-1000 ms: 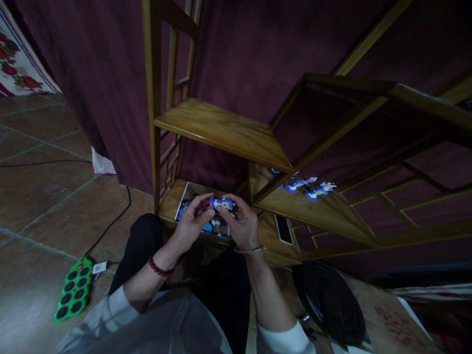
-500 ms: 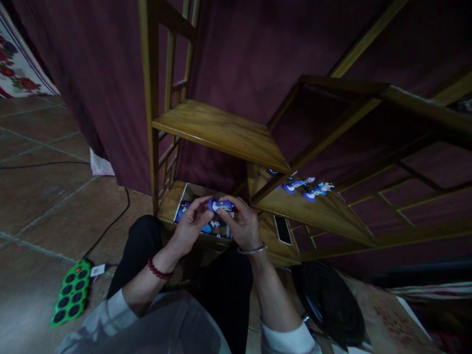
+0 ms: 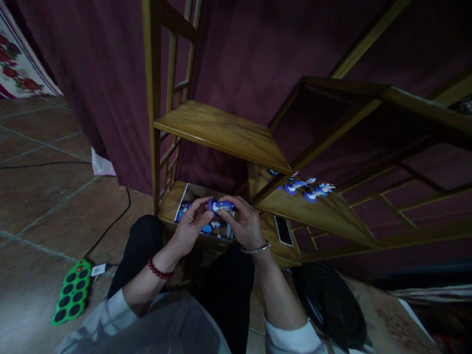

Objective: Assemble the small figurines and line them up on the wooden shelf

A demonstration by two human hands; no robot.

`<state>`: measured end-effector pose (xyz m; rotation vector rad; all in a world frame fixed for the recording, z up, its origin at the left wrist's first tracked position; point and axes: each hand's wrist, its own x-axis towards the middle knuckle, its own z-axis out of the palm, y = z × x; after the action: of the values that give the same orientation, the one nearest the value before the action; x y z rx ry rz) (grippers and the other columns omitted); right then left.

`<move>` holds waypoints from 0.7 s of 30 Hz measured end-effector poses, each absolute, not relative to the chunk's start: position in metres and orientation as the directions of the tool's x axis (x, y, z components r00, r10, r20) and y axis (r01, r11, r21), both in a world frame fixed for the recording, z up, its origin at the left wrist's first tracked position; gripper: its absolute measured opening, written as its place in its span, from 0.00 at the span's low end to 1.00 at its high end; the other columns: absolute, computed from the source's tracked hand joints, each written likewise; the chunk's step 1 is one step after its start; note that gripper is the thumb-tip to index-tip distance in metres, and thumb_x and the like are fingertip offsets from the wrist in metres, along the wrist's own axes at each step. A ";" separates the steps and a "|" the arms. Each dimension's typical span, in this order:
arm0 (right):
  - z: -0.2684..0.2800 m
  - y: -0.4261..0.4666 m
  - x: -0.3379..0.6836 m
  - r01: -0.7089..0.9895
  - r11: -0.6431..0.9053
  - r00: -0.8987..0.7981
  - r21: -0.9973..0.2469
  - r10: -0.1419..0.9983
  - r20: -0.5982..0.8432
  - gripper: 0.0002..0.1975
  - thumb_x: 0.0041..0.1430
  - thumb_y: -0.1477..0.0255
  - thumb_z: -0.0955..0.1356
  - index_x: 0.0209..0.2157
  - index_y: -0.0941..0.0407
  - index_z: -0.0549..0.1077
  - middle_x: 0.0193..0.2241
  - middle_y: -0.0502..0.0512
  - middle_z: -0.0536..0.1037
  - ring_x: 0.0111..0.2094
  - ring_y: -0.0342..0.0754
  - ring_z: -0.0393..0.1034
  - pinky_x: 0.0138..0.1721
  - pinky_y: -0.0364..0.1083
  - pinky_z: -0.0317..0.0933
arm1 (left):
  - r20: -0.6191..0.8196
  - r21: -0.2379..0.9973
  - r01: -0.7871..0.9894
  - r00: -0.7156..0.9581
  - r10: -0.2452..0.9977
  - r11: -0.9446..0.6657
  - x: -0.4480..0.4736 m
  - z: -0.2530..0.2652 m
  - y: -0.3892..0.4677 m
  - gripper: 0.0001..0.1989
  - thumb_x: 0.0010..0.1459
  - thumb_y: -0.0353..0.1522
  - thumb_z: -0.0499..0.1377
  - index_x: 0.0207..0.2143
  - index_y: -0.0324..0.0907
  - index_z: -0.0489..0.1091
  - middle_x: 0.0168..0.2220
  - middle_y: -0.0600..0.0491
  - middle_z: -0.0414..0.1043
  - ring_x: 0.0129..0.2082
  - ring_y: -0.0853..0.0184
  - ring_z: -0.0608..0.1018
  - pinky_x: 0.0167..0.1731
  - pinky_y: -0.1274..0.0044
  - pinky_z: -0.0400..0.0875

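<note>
A small purple-and-white figurine [image 3: 221, 206] lies sideways between my two hands, above an open box. Its round purple base is pinched by my left hand [image 3: 191, 223], which wears a dark red bead bracelet. My right hand [image 3: 245, 223], with a silver bangle at the wrist, grips the opposite end. Below them the white-edged box [image 3: 186, 191] holds several blue and purple pieces, partly hidden by my fingers. More figurines [image 3: 317, 191] of similar colour stand on the wooden shelf [image 3: 324, 216] to the right.
A wooden shelf board [image 3: 221, 130] juts out above my hands. On the lower board lies a dark-screened phone [image 3: 283, 230]. A green power strip [image 3: 73, 292] with its cord is on the tiled floor at left. A round black object [image 3: 330, 305] sits at lower right.
Both hands keep their hold on the figurine with almost no movement. My right wrist has shifted slightly to the right, and the whole view has drifted a little.
</note>
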<state>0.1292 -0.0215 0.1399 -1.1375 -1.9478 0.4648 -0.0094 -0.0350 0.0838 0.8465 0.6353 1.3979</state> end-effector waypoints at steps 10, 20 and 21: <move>0.142 -0.020 0.134 0.539 0.568 -0.320 -0.622 0.821 0.472 0.10 0.53 0.68 0.67 0.39 0.50 0.73 0.36 0.52 0.75 0.39 0.48 0.69 0.42 0.47 0.62 | 0.131 0.753 -0.658 0.142 0.981 -0.005 -0.007 0.083 -0.036 0.18 0.51 0.34 0.61 0.46 0.44 0.67 0.45 0.51 0.70 0.46 0.64 0.71 0.48 0.70 0.66; 0.146 -0.021 0.134 0.564 0.587 -0.344 -0.581 0.807 0.481 0.08 0.54 0.70 0.66 0.38 0.52 0.72 0.36 0.52 0.75 0.39 0.47 0.69 0.42 0.45 0.62 | 0.089 0.727 -0.686 0.137 0.987 0.030 -0.005 0.085 -0.036 0.18 0.49 0.35 0.62 0.44 0.43 0.68 0.42 0.51 0.71 0.44 0.64 0.72 0.45 0.70 0.68; 0.146 -0.021 0.134 0.567 0.586 -0.342 -0.579 0.807 0.482 0.08 0.54 0.70 0.66 0.38 0.52 0.72 0.36 0.52 0.75 0.39 0.47 0.69 0.42 0.45 0.62 | 0.083 0.726 -0.687 0.136 0.987 0.034 -0.005 0.086 -0.036 0.18 0.49 0.35 0.62 0.44 0.43 0.69 0.42 0.51 0.71 0.44 0.64 0.72 0.45 0.70 0.68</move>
<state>0.1340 -0.0211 0.1461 -1.0899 -2.0507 0.3991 -0.0053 -0.0364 0.0858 0.7267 0.5205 1.3804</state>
